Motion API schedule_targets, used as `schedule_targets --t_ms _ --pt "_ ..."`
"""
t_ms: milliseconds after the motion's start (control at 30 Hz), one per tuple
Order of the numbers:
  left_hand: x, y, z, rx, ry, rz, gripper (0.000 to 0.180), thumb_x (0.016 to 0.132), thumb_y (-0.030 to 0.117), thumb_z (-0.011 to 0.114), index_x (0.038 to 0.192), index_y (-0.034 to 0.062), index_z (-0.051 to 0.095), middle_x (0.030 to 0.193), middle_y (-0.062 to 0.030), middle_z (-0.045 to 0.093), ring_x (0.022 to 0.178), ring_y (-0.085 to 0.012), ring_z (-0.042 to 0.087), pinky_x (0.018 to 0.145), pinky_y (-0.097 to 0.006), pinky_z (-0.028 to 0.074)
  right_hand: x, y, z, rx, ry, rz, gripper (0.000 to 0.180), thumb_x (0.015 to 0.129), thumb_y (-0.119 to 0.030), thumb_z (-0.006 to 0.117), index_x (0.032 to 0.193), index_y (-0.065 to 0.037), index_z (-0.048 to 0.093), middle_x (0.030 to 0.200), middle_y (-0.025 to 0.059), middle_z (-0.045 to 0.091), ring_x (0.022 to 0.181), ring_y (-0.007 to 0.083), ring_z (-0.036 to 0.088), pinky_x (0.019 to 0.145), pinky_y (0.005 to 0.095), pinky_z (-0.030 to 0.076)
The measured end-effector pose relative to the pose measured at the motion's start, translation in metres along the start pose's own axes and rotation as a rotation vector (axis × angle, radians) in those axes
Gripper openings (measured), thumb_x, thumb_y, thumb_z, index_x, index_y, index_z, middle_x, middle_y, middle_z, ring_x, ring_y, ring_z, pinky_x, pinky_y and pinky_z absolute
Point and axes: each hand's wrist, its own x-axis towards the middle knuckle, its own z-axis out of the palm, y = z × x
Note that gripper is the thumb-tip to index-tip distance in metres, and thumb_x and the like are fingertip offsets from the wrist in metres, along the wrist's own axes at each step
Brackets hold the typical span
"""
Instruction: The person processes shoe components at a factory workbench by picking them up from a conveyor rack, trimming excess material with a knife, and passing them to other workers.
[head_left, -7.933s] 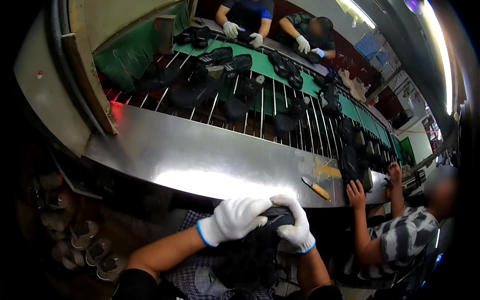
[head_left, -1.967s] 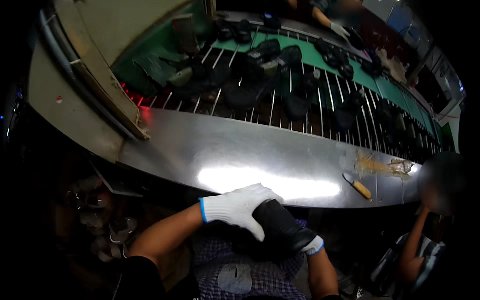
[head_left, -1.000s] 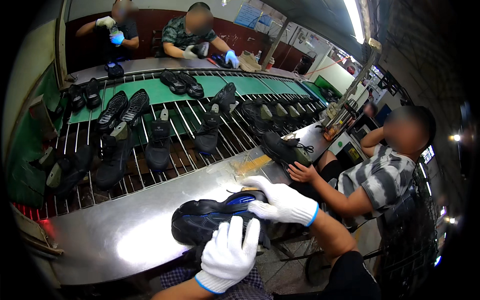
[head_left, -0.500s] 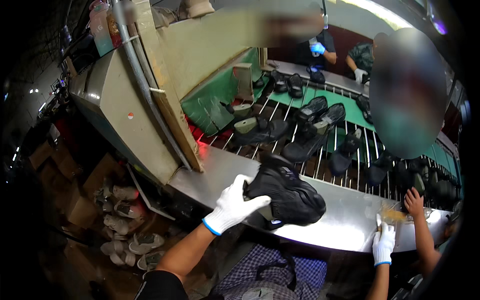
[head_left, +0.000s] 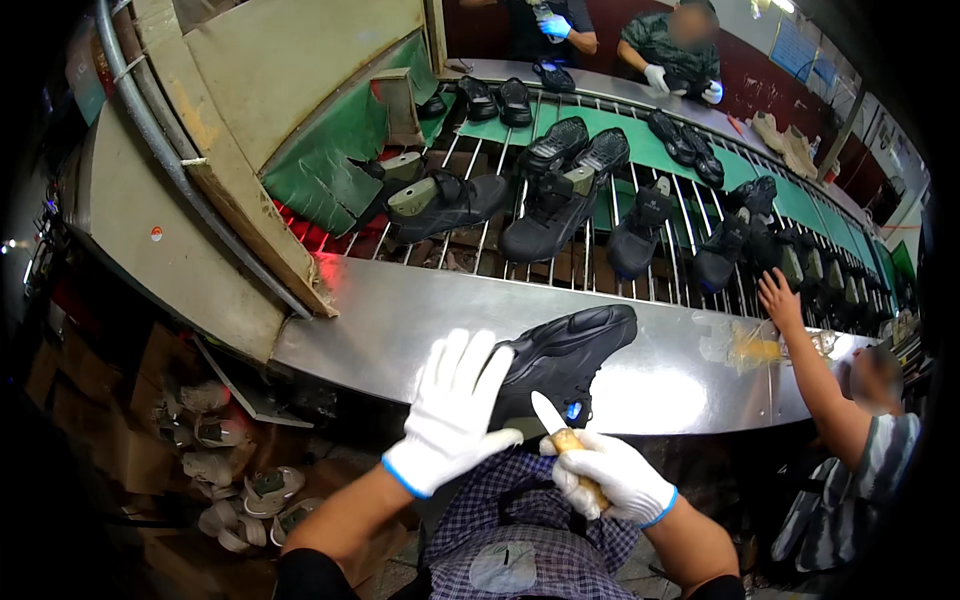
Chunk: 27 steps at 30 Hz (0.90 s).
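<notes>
A black shoe (head_left: 575,350) lies tilted on its side at the front edge of the metal ledge, toe toward the far right. My left hand (head_left: 450,410), in a white knit glove with a blue cuff, is at the shoe's left end. Its fingers are stretched out and the thumb is apart; whether they touch the shoe I cannot tell. Just below the shoe, my gloved right hand (head_left: 615,475) is closed round the yellow-brown handle of a knife-like tool (head_left: 548,412). The tool's pale, rounded blade points up and left, close to the shoe's near side.
Beyond the metal ledge (head_left: 420,300), several black shoes (head_left: 550,215) rest on a rack of metal rods (head_left: 480,210). A co-worker's hand (head_left: 778,298) reaches onto the rack at right; two people work across it. Pale shoes (head_left: 270,490) lie low on the left, below a metal cabinet (head_left: 170,200).
The black shoe has come down onto the ledge and turned onto its side, and my left hand has opened. My right hand has brought the tool left to the shoe. The view has shifted.
</notes>
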Motion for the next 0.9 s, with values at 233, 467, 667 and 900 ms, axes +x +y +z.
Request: schedule_targets --t_ms 233,467,667,900 --pt "0.05 -0.015 0.009 0.051 -0.344 -0.04 0.107 0.066 0.036 0.092 0.154 -0.0029 0.044 0.125 -0.0184 0.062 0.11 -0.0368 0.064 0.096 -0.048 0.053 0.039 -0.023 0.025 -0.014 -0.041 0.146 0.025 0.111 -0.027 0.057 0.126 -0.006 0.059 0.074 -0.0024 0.056 0.045 0.0035 0.047 0.035 0.0212 0.039" --pt "0.05 -0.019 0.009 0.035 -0.319 -0.006 0.093 0.074 0.035 0.086 0.149 -0.0017 0.047 0.119 -0.0194 0.063 0.106 -0.0387 0.066 0.089 -0.049 0.056 0.058 -0.025 0.021 0.091 -0.062 0.069 0.025 0.11 -0.027 0.057 0.124 -0.007 0.061 0.071 -0.0055 0.054 0.045 0.0019 0.045 0.034 0.0201 0.035" --pt "0.046 -0.026 0.008 0.03 -0.279 0.042 0.097 0.069 0.039 0.091 0.146 -0.0009 0.049 0.116 -0.0167 0.065 0.103 -0.0353 0.067 0.086 -0.046 0.055 0.051 -0.03 0.04 0.127 0.162 0.013 0.023 0.112 -0.023 0.051 0.129 -0.008 0.054 0.074 -0.0045 0.052 0.047 0.0032 0.04 0.037 0.0207 0.035" --pt "0.043 -0.026 0.005 0.041 -0.281 0.079 0.105 0.064 0.048 0.095 0.146 -0.0004 0.049 0.117 -0.0152 0.065 0.101 -0.0337 0.067 0.086 -0.045 0.056 0.04 -0.032 0.028 -0.272 0.241 -0.008 0.033 0.111 -0.029 0.049 0.134 -0.006 0.053 0.079 -0.0037 0.051 0.053 0.0053 0.044 0.041 0.0234 0.044"
